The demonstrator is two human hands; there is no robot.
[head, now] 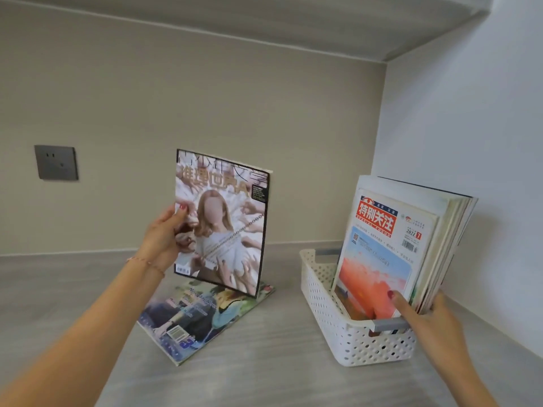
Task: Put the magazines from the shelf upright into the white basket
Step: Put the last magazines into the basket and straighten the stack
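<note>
My left hand [163, 239] grips the left edge of a magazine [226, 224] whose cover shows a figure in white; it is held upright above the shelf. Under it another magazine [202, 318] lies flat on the shelf. To the right stands the white perforated basket [329, 312] with several magazines [390, 245] upright inside, leaning to the right. My right hand [426, 321] holds that stack at the basket's near end, thumb pressed on the front cover with the red title.
The grey shelf surface [264, 362] runs to a beige back wall with a grey wall socket [56, 162] at the left. A white side wall [470, 142] stands close behind the basket on the right. Another shelf board hangs overhead.
</note>
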